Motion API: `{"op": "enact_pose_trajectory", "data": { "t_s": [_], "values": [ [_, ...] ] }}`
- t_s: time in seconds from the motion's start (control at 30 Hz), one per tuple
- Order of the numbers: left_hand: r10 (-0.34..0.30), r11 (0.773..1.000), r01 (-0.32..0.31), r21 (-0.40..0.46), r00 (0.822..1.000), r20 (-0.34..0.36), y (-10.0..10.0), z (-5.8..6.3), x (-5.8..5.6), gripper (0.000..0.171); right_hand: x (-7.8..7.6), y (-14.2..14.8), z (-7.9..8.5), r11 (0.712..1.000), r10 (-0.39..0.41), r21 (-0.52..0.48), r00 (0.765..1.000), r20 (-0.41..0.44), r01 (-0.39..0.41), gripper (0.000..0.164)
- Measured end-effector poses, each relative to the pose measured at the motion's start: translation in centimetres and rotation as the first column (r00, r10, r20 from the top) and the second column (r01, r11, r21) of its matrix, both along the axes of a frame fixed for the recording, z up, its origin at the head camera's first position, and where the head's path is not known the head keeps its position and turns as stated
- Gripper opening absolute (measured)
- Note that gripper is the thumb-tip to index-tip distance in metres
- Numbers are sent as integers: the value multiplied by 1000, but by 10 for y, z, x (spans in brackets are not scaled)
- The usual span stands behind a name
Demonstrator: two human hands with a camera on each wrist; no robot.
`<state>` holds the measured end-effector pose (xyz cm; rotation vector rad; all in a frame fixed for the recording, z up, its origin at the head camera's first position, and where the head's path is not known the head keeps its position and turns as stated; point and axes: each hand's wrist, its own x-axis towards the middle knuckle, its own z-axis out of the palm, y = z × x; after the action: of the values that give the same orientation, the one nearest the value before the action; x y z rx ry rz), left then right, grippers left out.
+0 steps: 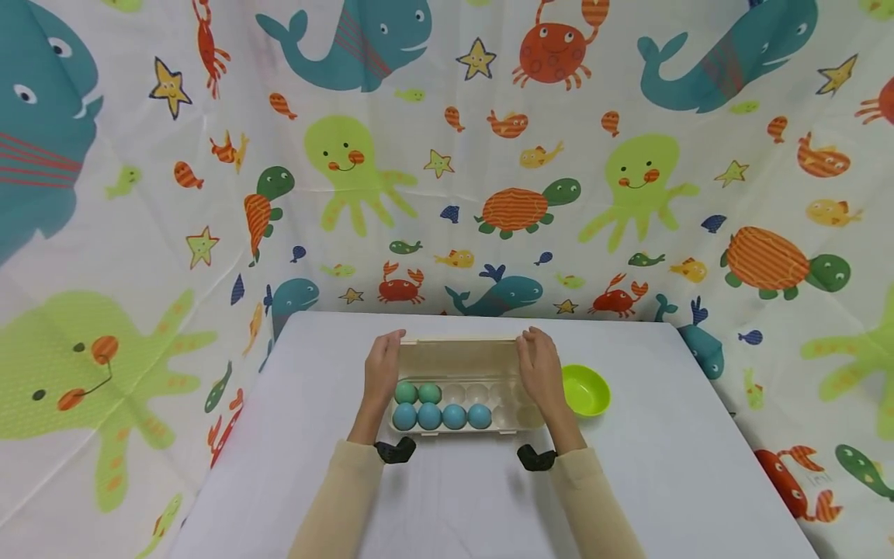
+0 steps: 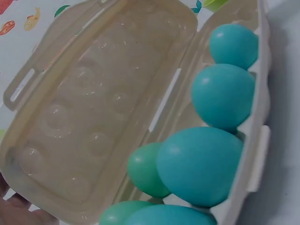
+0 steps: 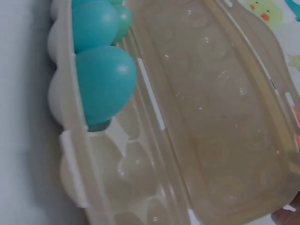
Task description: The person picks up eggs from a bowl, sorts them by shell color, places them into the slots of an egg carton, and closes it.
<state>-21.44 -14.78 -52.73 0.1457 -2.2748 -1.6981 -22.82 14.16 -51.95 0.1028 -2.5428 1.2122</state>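
Note:
A beige plastic egg carton [image 1: 440, 432] lies in front of me with its lid [image 1: 457, 359] raised at the far side. My left hand [image 1: 381, 369] holds the lid's left end, its fingertips [image 2: 28, 211] showing behind the edge in the left wrist view. At the opposite end, my right hand [image 1: 541, 371] grips the lid the same way. Several blue eggs [image 1: 454, 416] fill the near row from the left. Behind them on the left sit two green eggs [image 1: 430, 393]. Bare cups [image 3: 140, 168] show at the carton's right end in the right wrist view.
To the right of the carton, close to my right hand, stands a lime-green bowl [image 1: 587, 390]. Everything rests on a white table [image 1: 461, 497]. A curtain [image 1: 433, 256] printed with sea animals hangs behind it and along the sides.

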Motion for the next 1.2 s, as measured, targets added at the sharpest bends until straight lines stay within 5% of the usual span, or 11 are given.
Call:
{"op": "enact_pose_trajectory", "data": {
  "t_s": [0.17, 0.33, 0.67, 0.77, 0.93, 1.2],
  "values": [
    [-14, 1000, 14, 3, 999, -38, 2, -7, 11, 54, 18, 3, -7, 1000, -15, -20, 1000, 21, 16, 60],
    [-13, 1000, 13, 0, 999, -39, 4, -12, 21, 48, 32, 4, -12, 998, -4, -59, 999, -33, 2, 50],
    [-79, 977, 70, -202, 996, -38, 1, -20, 38, 45, 50, 11, -24, 998, 39, 49, 994, -101, -34, 41],
    [-121, 944, 110, -310, 992, -19, 1, -24, 44, 49, 57, 12, -29, 995, 43, 92, 995, -89, -35, 40],
    [-168, 858, 156, -489, 986, 21, 3, -33, 58, 59, 67, 13, -40, 984, 67, 170, 990, -121, -45, 36],
    [-178, 732, 142, -666, 984, 14, 12, -48, 82, 71, 79, 9, -58, 968, 79, 244, 992, -102, -52, 40]
  ]
}}
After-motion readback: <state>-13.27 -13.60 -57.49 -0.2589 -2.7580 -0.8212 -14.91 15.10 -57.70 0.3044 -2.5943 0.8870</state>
